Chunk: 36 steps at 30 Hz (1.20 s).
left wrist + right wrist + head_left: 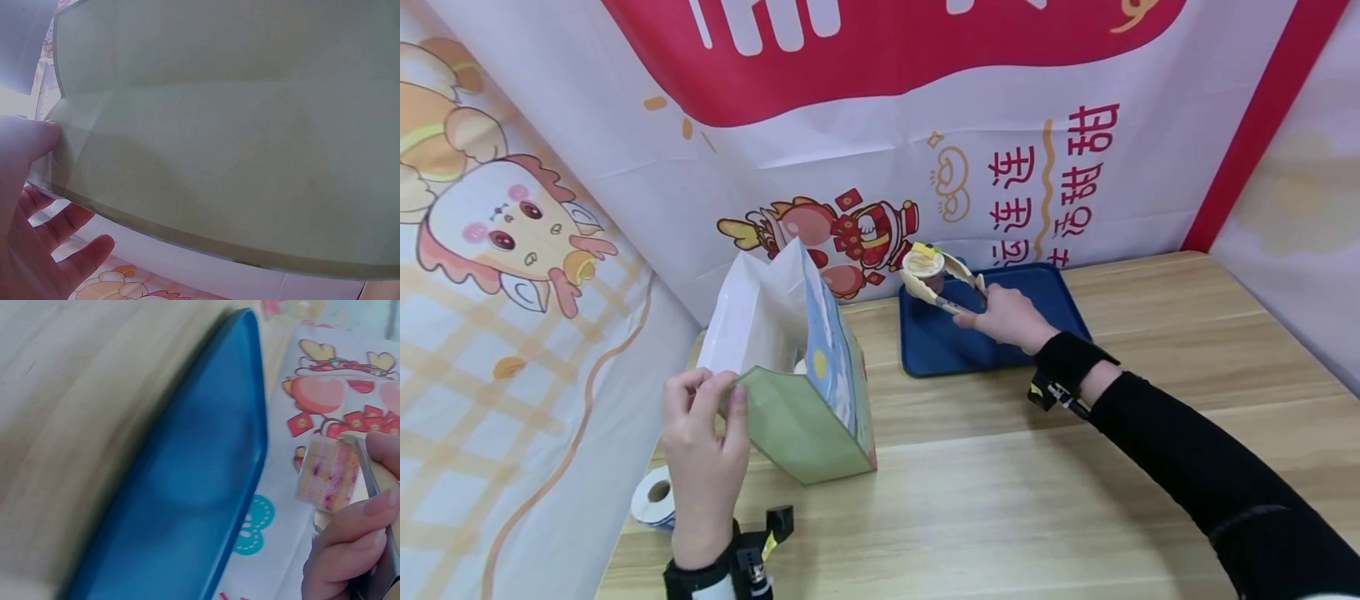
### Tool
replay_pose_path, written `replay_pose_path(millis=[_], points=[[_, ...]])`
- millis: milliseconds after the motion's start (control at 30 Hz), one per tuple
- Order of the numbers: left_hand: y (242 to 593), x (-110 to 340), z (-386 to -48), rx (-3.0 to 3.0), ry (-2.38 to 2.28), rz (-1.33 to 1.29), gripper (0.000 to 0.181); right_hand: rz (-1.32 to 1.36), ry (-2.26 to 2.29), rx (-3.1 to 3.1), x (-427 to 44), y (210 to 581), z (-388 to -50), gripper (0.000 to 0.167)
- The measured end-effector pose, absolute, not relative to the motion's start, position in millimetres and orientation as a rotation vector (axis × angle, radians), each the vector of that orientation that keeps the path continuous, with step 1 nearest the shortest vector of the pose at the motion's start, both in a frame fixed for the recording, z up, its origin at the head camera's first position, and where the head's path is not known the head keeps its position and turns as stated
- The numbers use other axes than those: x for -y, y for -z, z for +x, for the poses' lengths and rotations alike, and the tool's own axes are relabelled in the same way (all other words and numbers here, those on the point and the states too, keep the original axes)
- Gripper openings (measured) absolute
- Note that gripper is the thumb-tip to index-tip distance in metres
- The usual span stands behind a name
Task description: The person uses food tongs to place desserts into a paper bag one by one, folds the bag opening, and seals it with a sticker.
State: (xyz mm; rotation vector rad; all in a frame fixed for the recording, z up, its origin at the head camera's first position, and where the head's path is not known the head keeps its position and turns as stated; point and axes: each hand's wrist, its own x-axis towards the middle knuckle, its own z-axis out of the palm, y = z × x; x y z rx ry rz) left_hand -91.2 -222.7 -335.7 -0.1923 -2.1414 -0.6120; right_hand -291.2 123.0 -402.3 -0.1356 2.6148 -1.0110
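Note:
My left hand (703,450) pinches the top edge of a paper bag (797,429), thumb on its pale green side and fingers at the rim. The bag stands with its mouth spread; a small whitish thing inside is mostly hidden. My right hand (1011,318) holds tongs (953,307) with cream tips. Between those tips is a clear dessert cup (923,265) with a pale, yellow-garnished top. Layers of cake and pink filling show through the cup's side (328,475) in the right wrist view. It hangs above the back left corner of a blue tray (973,358).
A white roll (655,497) with a hollow core sits by my left wrist, partly hidden. The wooden table (1000,492) meets a printed cloth backdrop (865,150) behind the tray, and another printed cloth (512,375) borders the left side.

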Motion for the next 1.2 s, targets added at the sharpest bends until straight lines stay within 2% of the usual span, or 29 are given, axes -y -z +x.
replay_pose_path(millis=[567,967,1200], points=[[336,222,-92,2.139,0.614,-0.195,0.008,-0.224,0.99,-2.655,-119,352,-270,0.066],[336,222,-93,2.143,0.606,-0.195,0.009,-0.336,0.972,-2.723,-111,310,-248,0.053],[336,220,-92,2.155,0.609,-0.182,0.01,-0.433,0.943,-2.773,-106,292,-240,0.061]])
